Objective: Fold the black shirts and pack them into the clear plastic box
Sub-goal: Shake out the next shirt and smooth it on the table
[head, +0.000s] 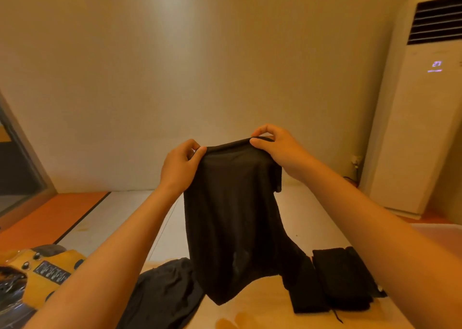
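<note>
A black shirt [232, 218] hangs in the air above the table, its lower end touching the tabletop. My left hand [178, 165] pinches its upper left edge and my right hand [280, 151] pinches its upper right edge. A crumpled black shirt [162, 293] lies on the table below left. Two folded black shirts [335, 276] lie side by side at the lower right. The clear plastic box is not clearly seen; a pale translucent edge [440, 231] shows at the far right.
The light table [305, 218] runs toward a bare wall. A yellow object with knobs and a label [47, 271] sits at the lower left under clear plastic. A tall white air conditioner [415, 118] stands at the right. An orange floor strip [50, 216] lies left.
</note>
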